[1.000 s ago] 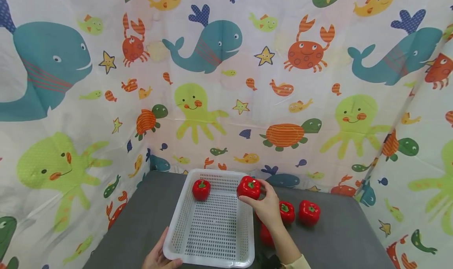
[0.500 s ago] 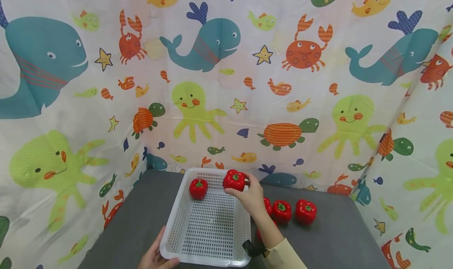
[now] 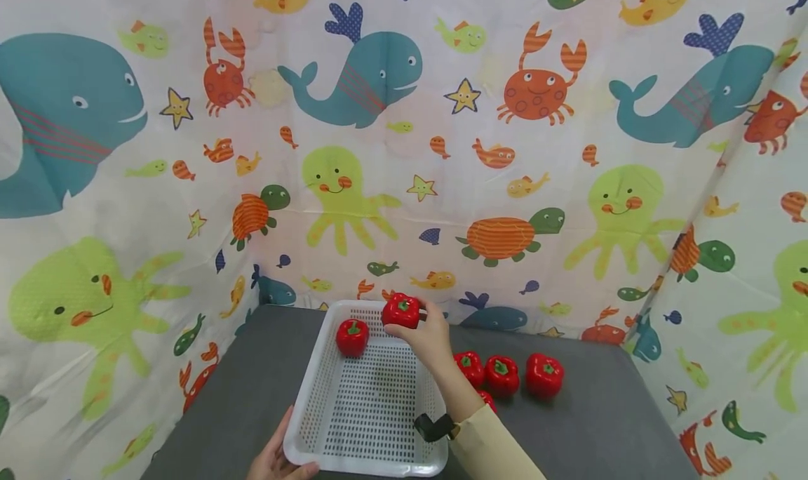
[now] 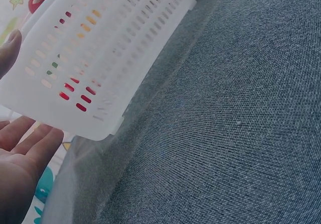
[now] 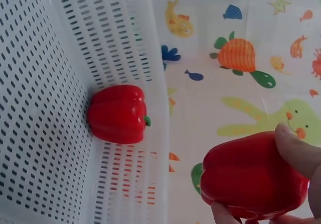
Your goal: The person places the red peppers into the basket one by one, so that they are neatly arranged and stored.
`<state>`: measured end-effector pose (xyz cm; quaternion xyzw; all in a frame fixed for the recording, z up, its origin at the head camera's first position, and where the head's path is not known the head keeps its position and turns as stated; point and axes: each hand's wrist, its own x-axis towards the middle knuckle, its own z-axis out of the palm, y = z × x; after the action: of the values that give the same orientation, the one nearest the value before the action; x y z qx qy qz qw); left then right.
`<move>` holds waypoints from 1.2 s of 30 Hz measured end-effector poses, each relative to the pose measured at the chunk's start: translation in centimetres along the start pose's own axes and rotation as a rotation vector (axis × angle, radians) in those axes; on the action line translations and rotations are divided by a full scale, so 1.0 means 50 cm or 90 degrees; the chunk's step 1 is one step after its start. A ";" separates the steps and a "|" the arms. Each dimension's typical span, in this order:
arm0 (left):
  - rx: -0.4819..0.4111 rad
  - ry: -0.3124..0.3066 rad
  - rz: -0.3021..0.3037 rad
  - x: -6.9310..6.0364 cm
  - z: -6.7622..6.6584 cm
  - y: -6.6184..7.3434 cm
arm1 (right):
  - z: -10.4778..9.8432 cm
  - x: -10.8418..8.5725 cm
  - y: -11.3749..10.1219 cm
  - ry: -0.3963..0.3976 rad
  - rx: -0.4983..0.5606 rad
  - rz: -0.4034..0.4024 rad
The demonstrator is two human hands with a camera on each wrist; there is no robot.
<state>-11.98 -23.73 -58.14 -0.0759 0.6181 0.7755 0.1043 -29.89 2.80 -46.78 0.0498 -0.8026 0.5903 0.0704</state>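
Observation:
In the head view, a white perforated plastic basket (image 3: pixel 362 466) lies on the dark table. My left hand (image 3: pixel 278 457) holds its near left corner, thumb along the front rim and fingers along the side; the left wrist view shows those fingers (image 4: pixel 35 143) fairly straight. My right hand (image 3: pixel 432 343) grips a red bell pepper (image 3: pixel 400 311) by its sides, over the far right part of the basket. Another red bell pepper (image 3: pixel 351 337) sits inside at the far left corner, lying against the wall in the right wrist view.
Several more red bell peppers (image 3: pixel 501 376) stand on the table right of the basket, one partly hidden by the right forearm. A white curtain (image 3: pixel 391 255) printed with sea animals surrounds the table's back and sides. A black wrist camera (image 3: pixel 432 427) hangs over the basket's right rim.
My right hand has carried the gripped bell pepper leftward, from the basket's right rim to farther over the basket. The left hand stays at the corner. The whole view has shifted slightly.

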 end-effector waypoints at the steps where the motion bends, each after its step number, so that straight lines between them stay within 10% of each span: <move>1: 0.000 0.003 -0.002 0.000 0.000 0.001 | 0.004 0.003 -0.001 -0.005 -0.002 -0.001; 36: -0.008 0.008 -0.007 0.004 -0.012 -0.007 | 0.140 0.083 0.110 -0.030 -0.060 0.109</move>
<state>-12.10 -24.21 -58.64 -0.0848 0.6135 0.7782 0.1046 -35.27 -2.23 -53.28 -0.0086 -0.8324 0.5541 0.0032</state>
